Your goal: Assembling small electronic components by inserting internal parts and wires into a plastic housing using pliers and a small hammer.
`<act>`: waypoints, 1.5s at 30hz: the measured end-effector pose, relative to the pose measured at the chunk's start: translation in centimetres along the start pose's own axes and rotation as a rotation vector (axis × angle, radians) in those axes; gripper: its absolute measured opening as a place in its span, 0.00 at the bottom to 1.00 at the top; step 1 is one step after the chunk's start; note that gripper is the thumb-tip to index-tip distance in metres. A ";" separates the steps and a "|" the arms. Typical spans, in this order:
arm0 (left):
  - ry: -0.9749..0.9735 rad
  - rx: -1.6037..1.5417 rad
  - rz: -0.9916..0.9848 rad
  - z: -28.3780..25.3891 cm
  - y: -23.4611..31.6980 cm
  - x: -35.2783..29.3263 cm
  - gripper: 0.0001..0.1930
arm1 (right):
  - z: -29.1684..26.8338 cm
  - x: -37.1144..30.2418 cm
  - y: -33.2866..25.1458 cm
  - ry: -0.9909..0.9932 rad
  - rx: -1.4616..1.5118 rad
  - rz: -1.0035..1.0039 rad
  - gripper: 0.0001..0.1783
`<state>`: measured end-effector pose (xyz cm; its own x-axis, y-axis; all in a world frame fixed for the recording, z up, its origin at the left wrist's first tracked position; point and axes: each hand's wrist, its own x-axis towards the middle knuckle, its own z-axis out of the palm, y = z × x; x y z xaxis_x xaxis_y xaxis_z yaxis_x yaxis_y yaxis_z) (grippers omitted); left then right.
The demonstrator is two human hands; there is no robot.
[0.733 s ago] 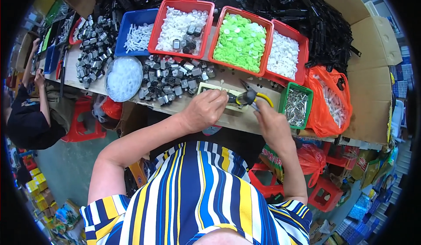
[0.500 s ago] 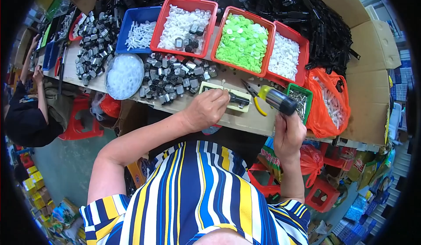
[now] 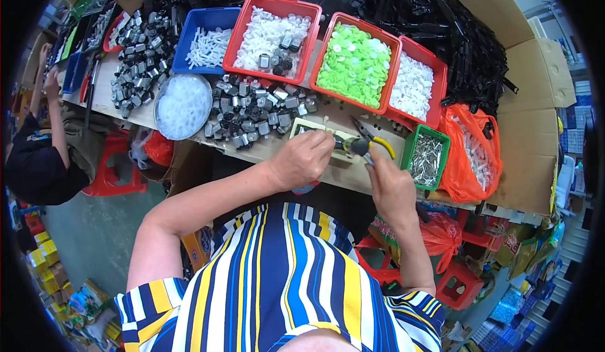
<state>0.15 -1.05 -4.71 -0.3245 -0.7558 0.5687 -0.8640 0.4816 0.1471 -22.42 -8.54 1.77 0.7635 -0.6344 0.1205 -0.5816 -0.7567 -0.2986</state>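
On the near edge of the bench lies a cream rectangular block (image 3: pixel 342 157) with a dark part (image 3: pixel 340 143) set in it. My left hand (image 3: pixel 307 158) rests over its left end, fingers pinched together; what they hold is hidden. In my right hand (image 3: pixel 392 188) is a small mallet, its dark head (image 3: pixel 359 146) down at the block's right side, touching or just over the dark part. Just beyond the mallet lie pliers (image 3: pixel 384 144) with yellow handles. A heap of silver-and-black small parts (image 3: pixel 255 109) sits left of the block.
Behind stand a blue bin (image 3: pixel 184 54) of white sticks, a red bin (image 3: pixel 234 68) of clear pieces, another red bin (image 3: pixel 355 103) of green discs and a green tray (image 3: pixel 446 147) of metal pins. An orange bag (image 3: pixel 463 188) hangs at right. Another person (image 3: pixel 41 169) works at left.
My right hand has swung left and inward, bringing the mallet from above the green tray down to the block. My left hand stays in nearly the same place.
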 end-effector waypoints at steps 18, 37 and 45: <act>-0.013 0.078 0.010 0.8 2.7 -2.2 0.21 | 1.1 5.4 -2.5 0.067 -0.061 -0.265 0.25; 0.037 0.010 -0.203 -1.4 1.0 -3.7 0.17 | 1.0 3.3 -1.0 -0.076 -0.037 -0.156 0.22; 0.027 -0.007 -0.174 -1.7 0.6 -2.8 0.17 | 1.5 1.7 -0.9 -0.016 -0.061 -0.126 0.19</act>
<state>1.22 2.08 -4.86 -0.1592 -0.8160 0.5557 -0.9037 0.3471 0.2507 -20.21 -8.73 0.81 0.8358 -0.5314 0.1378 -0.4965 -0.8388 -0.2235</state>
